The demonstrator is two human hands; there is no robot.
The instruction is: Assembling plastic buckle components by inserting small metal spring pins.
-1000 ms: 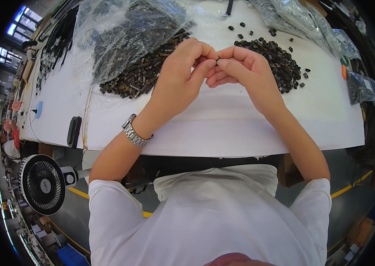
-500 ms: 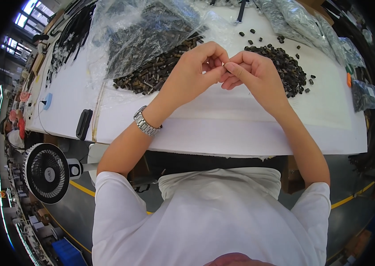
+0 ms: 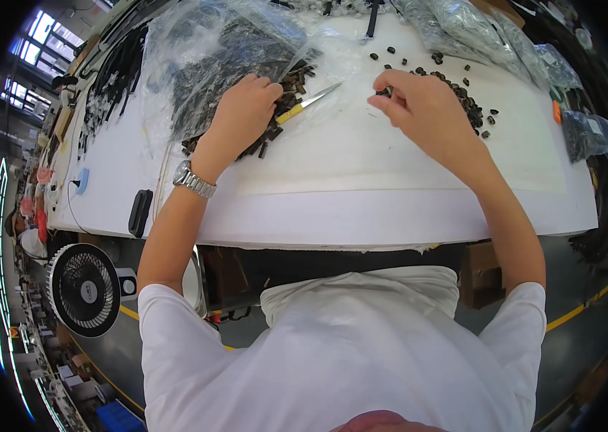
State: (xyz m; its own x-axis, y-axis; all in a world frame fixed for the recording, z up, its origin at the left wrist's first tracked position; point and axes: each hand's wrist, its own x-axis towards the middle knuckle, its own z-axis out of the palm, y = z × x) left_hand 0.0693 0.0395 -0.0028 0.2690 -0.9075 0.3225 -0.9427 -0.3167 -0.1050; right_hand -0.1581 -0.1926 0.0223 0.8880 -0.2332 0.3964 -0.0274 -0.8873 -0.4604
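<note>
My left hand (image 3: 241,109) is at the pile of small brown-black tube-like pieces (image 3: 252,147). Its fingers are curled closed, and whatever they hold is hidden. Beside it lies a pointed metal tool with a yellow handle (image 3: 291,113), its tip aimed toward the far right. Between the thumb and forefinger of my right hand (image 3: 430,111) is a small black piece (image 3: 385,91), held above the white table. Under and behind that hand is a second pile of small black pieces (image 3: 471,108), partly covered by it.
A clear plastic bag (image 3: 207,86) of dark pieces rests behind the left pile. More plastic bags (image 3: 462,32) lie at the back right. Black strips (image 3: 113,72) spread at the far left. A black case (image 3: 140,213) sits by the table's front edge (image 3: 361,237), near a fan (image 3: 84,289).
My hands, together over the table before, have parted. The left moved left to the brown-black pile; the right stays near the other pile with a small black piece. The yellow-handled tool has come into sight.
</note>
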